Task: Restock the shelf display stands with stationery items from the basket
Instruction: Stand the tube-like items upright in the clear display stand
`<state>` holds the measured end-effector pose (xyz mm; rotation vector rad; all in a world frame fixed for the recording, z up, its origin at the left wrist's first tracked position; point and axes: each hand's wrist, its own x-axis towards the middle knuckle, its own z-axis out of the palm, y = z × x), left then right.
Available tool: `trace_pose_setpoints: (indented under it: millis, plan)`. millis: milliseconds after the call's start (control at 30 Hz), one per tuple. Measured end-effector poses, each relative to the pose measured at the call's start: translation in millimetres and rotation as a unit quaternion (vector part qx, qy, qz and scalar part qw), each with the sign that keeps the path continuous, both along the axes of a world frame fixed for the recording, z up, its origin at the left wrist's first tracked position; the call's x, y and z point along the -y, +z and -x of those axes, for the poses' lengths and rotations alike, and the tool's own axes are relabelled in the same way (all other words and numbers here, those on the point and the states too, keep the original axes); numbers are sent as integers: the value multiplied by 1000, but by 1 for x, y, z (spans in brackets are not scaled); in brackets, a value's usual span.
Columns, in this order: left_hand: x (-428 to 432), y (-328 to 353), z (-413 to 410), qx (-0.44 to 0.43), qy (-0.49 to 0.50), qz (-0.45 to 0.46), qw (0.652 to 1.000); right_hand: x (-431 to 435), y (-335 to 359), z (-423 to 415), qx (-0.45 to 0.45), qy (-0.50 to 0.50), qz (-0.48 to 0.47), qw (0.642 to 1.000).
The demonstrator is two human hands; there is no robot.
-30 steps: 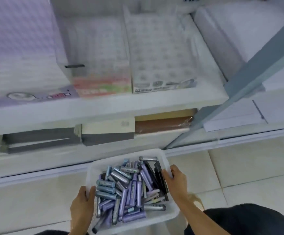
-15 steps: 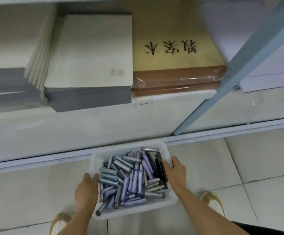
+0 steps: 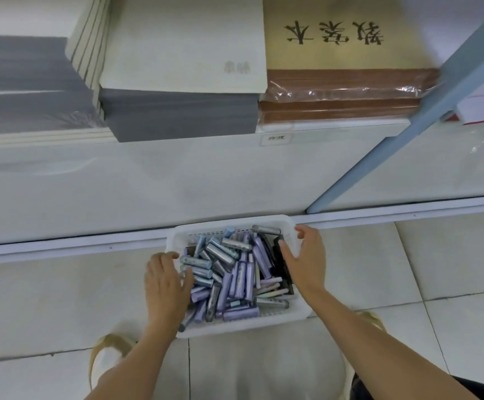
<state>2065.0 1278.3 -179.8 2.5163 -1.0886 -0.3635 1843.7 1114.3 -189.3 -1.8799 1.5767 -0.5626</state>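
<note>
A white plastic basket [image 3: 266, 320] rests on the tiled floor in front of the shelf unit. It is piled with several purple, grey and pastel stationery sticks [image 3: 229, 278] and a few black ones along its right side. My left hand [image 3: 167, 284] lies over the basket's left rim, fingers spread onto the sticks. My right hand [image 3: 307, 261] hovers at the right rim, fingers apart and off the edge, holding nothing.
The lowest shelf [image 3: 177, 180] holds stacked grey paper [image 3: 177, 114] and wrapped brown notebooks [image 3: 344, 90]. A blue shelf post [image 3: 402, 134] slants down at the right. My shoes [image 3: 105, 353] stand on the pale floor tiles on each side of the basket.
The basket has gone down onto the floor and the view has dropped from the upper shelf to the lowest one. Both hands have let go of the basket's rims and spread open.
</note>
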Motion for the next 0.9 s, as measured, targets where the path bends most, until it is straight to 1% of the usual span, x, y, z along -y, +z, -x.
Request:
trace_pose_setpoints:
  millis: [33,67,100,133,200,267,367,533,600,667,700,733,800,833,900]
  plan:
    - [4,3,6,-40,-40,-6,998,-3,5,-9,7,39,-14,999]
    - [8,3,14,-81,-73,-38,993,-7,8,-18,-10,88,-53,995]
    - [11,1,24,-98,-101,-76,987,-12,8,-27,-46,137,-103,984]
    - [13,-1,34,-95,-121,-107,982,-19,7,-35,-89,177,-146,969]
    - [16,-4,47,-90,-116,-138,980,-32,1,-46,-155,218,-188,945]
    - [17,-6,51,-86,-96,-141,981,-44,-6,-52,-172,215,-197,941]
    - [16,-9,51,-92,-93,-136,982,-55,-13,-56,-129,198,-199,951]
    - [16,-5,50,-143,-42,-122,981,-55,-11,-51,-53,213,-279,935]
    - [15,-3,49,-165,-20,-79,983,-52,-5,-43,-30,221,-282,933]
    - [14,-2,46,-202,10,-8,979,-45,3,-37,8,211,-284,935]
    - [14,-2,46,-236,35,32,971,-41,7,-35,37,205,-286,935]
    - [16,0,45,-282,71,72,954,-39,12,-34,67,203,-289,933]
    - [23,5,49,-391,145,128,900,-39,22,-37,113,212,-290,927]
    - [26,8,52,-442,162,137,871,-42,27,-40,124,221,-287,924]
    - [31,13,58,-538,151,122,820,-51,30,-47,139,236,-285,919]
